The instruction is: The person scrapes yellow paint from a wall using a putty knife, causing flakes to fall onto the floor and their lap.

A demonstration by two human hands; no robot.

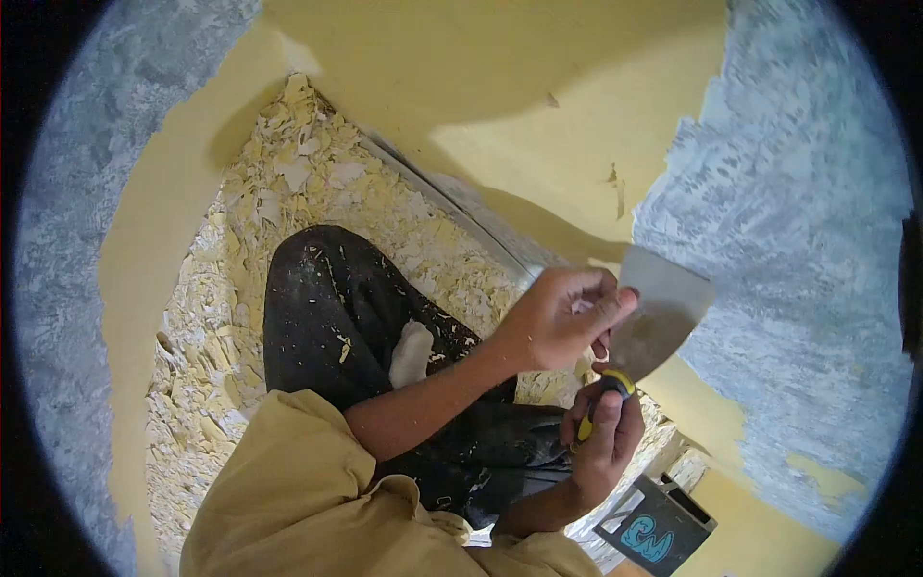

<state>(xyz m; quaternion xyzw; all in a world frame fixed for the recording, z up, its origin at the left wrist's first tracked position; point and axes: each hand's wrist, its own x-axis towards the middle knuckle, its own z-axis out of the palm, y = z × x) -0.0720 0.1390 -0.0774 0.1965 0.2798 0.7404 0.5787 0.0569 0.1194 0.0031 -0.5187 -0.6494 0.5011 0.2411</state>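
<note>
1. Head view shows my two hands and a scraper [646, 338], which is to the right of my knees and in front of the wall surface.
2. My right hand [608, 444] is closed around the yellow and black handle [618, 382], with the thumb lying along it.
3. My left hand [567, 322] is above the right one, its fingers bent. The thumb tip meets the left border of the metal blade [668, 303]; whether I pinch the blade between thumb and finger, I cannot tell.
4. The long axis of the scraper goes slantwise: the handle points to lower left, toward my body, and the blade points to upper right, its wide end toward the blue-grey surface [769, 240].
5. Yellow surface [615, 58] is beside the blue-grey one, and their border is ragged.
6. Under me, many pale yellow flakes [317, 163] cover the floor; small flakes lie also on my dark trousers [312, 308].
7. Below my right hand, near it, is a dark object with blue marking [663, 524].
</note>
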